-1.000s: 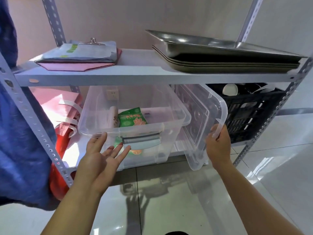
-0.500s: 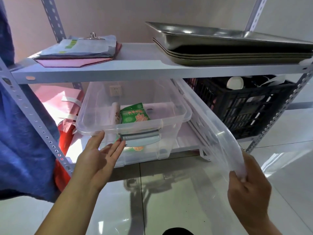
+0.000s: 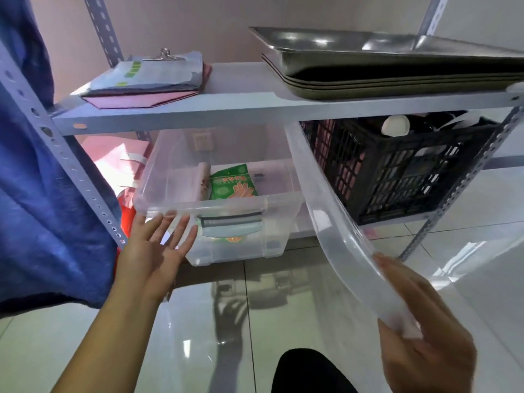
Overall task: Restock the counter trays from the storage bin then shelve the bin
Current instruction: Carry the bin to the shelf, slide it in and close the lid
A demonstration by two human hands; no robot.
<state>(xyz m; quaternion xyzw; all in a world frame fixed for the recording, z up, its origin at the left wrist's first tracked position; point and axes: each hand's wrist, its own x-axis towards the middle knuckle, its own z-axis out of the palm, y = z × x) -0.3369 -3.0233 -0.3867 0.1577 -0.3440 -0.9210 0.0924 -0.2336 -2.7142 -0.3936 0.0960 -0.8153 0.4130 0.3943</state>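
A clear plastic storage bin (image 3: 170, 177) with a grey front latch (image 3: 231, 222) sits on the lower shelf, open at the top. Inside lie a green packet (image 3: 234, 182) and a pale roll (image 3: 202, 180). My left hand (image 3: 154, 251) is flat, fingers spread, against the bin's front left corner. My right hand (image 3: 422, 333) grips the near end of the bin's clear lid (image 3: 334, 222), which slants from the shelf down toward me, to the right of the bin.
Stacked metal trays (image 3: 382, 58) and a clipboard with papers (image 3: 147, 78) rest on the upper shelf (image 3: 241, 109). A black crate (image 3: 397, 171) stands right of the bin. Blue cloth (image 3: 42, 180) hangs at left, red and pink bags (image 3: 124, 177) behind it. Glossy tile floor (image 3: 198, 336) lies below.
My right hand has pulled the lid out from beside the bin and drawn it down toward me. My left hand stayed at the bin's front, shifting slightly.
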